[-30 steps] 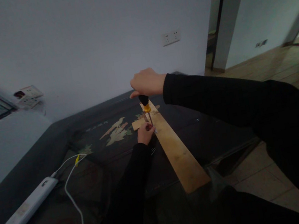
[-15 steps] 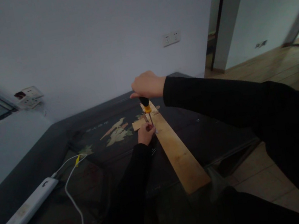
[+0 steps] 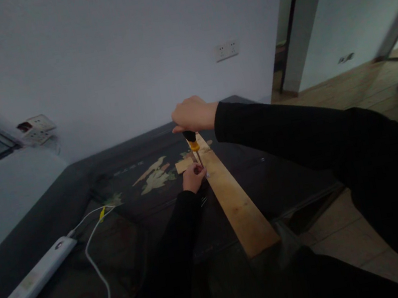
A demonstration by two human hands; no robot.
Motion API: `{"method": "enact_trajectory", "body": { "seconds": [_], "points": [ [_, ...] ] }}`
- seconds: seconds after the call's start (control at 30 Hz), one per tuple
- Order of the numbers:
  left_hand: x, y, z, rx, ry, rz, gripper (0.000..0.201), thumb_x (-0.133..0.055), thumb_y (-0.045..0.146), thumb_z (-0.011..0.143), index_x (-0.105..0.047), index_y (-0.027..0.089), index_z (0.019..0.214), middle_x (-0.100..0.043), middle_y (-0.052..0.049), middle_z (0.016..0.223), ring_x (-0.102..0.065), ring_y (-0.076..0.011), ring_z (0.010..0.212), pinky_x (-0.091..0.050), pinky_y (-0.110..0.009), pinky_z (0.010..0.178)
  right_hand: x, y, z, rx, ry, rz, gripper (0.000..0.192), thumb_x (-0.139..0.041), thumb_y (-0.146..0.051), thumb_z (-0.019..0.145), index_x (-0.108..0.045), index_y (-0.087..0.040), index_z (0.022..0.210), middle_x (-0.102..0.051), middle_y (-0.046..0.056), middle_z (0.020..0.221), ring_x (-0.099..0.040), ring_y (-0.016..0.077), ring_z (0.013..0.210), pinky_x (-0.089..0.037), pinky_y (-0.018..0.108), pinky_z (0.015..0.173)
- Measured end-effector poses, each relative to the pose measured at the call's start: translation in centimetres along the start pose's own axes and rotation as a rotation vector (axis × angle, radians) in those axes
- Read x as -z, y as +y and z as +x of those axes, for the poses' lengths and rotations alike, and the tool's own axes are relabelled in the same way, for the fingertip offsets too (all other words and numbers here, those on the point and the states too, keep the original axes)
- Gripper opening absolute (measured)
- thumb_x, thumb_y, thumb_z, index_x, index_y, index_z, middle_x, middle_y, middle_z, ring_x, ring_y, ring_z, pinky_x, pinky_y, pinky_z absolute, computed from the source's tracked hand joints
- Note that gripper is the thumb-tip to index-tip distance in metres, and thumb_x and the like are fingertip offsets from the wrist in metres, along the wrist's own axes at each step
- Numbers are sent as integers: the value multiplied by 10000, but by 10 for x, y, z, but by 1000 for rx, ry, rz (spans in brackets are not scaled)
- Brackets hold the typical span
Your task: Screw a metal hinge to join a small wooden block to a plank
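My right hand (image 3: 193, 113) is closed around the black end of a screwdriver (image 3: 194, 144) with a yellow collar. Its metal shaft points down to a long wooden board (image 3: 236, 201), leaning slightly. Low beside the shaft, my left hand (image 3: 193, 177) has its thumb and fingers pinched together at the tip, by the board's left edge. Whatever sits between those fingertips is too small to make out. A short piece of wood (image 3: 184, 165) lies just behind my left hand, against the board's left side.
The dark table (image 3: 152, 233) carries the board, whose near end reaches past the front edge. A white power strip (image 3: 39, 275) with a white cable (image 3: 100, 275) lies at the left. Behind the table stands a wall with a socket (image 3: 227, 50).
The screwdriver's handle has shifted slightly to the left with my right hand, so the shaft leans a little more. My left hand stays at the same spot on the board.
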State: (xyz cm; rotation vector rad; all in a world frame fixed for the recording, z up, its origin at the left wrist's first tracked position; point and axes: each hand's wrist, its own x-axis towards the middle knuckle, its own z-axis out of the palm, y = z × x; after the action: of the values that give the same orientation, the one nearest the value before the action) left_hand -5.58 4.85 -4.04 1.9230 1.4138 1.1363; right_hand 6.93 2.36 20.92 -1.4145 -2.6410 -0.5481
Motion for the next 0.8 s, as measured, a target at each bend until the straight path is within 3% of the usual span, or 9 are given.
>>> {"method": "enact_trajectory", "body": {
  "seconds": [0.1,0.23,0.3,0.43,0.6,0.7,0.8],
  "points": [
    [0,1,0,8,10,-1,100,-676,210,695,-587,175,724,-585,19,669,-555,-124,642,-446,-244,652,1,2,0,-11,20,33,516,-543,-536,856,-689,-103,1096,-682,161,997,-611,265,978,-428,343,787],
    [1,3,-1,24,4,-16,93,-676,199,690,-592,177,722,-580,26,655,-548,-119,622,-439,-238,638,13,11,1,132,-182,148,429,-668,-439,786,-689,-149,1101,-693,89,967,-616,203,903,-427,305,761],
    [1,3,-1,36,7,-15,94,-678,198,688,-593,177,724,-585,24,663,-552,-121,631,-438,-239,640,17,13,0,175,-220,157,367,-661,-360,800,-688,-163,1108,-694,72,970,-618,187,890,-423,297,760],
    [3,7,-3,54,7,-26,103,-681,204,689,-584,176,711,-597,21,673,-560,-122,639,-446,-244,651,12,7,-2,84,-97,58,346,-592,-349,853,-690,-141,1112,-687,128,1028,-624,239,950,-421,325,767],
    [5,11,-2,69,-16,-28,119,-692,196,663,-581,176,702,-587,28,658,-554,-121,624,-454,-251,660,-3,1,-5,-18,42,-1,481,-458,-467,918,-682,-89,1114,-679,197,1038,-625,294,992,-426,363,793],
    [5,8,0,79,-46,-43,136,-693,191,655,-590,177,742,-584,28,664,-552,-123,633,-457,-257,668,-4,6,-5,-31,23,71,543,-470,-548,890,-686,-96,1100,-683,191,1020,-629,278,961,-428,349,766],
    [5,4,0,72,-57,-53,162,-691,186,648,-590,179,773,-583,27,675,-555,-126,648,-456,-260,675,1,15,-5,58,-85,181,455,-563,-498,852,-690,-133,1094,-693,130,983,-628,216,887,-417,309,733]
  ]
}}
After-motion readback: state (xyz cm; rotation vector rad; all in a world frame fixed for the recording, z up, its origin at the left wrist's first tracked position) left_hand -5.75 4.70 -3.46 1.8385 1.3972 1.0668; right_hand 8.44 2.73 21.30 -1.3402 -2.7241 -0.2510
